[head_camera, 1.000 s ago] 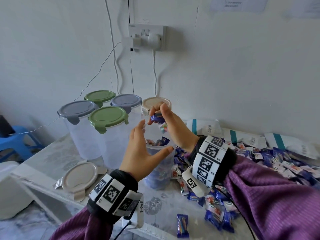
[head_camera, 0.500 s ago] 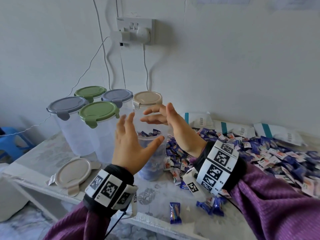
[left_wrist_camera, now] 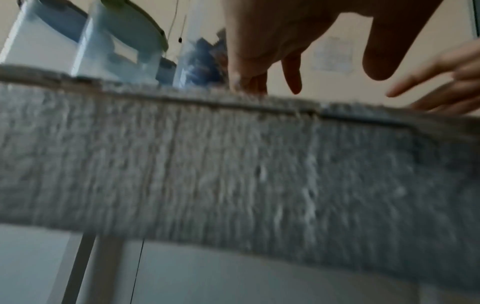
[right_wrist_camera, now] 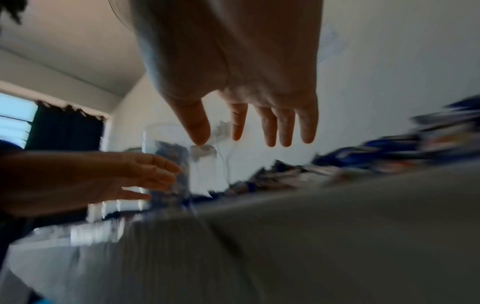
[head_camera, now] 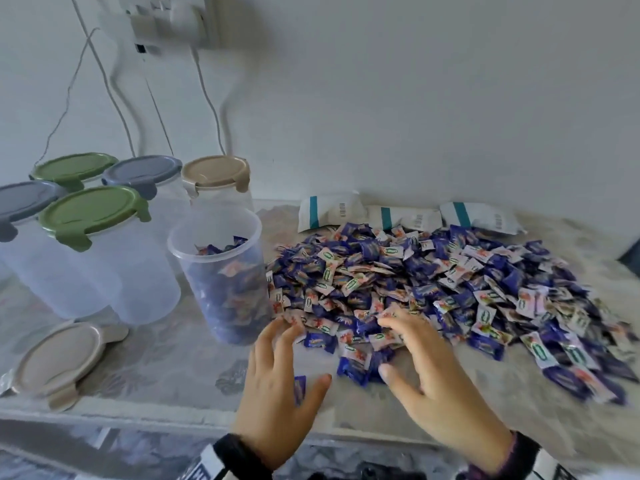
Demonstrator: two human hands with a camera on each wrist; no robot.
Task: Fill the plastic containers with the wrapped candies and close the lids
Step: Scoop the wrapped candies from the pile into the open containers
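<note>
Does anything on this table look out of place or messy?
One wrapped candy lies alone near the table's front edge, under the left hand, apart from the big pile. A beige lid lies loose beside the open container.

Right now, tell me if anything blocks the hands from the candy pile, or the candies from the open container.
Nothing visible does. The left hand and right hand reach open toward the candy pile's near edge, and the lidless container beside it has an unobstructed mouth.

Five lidded containers [head_camera: 114, 251], one open container [head_camera: 225, 275], one loose beige lid [head_camera: 59, 362], three white packets [head_camera: 330, 211] and an uncountable heap of wrapped candies [head_camera: 450, 299].
</note>
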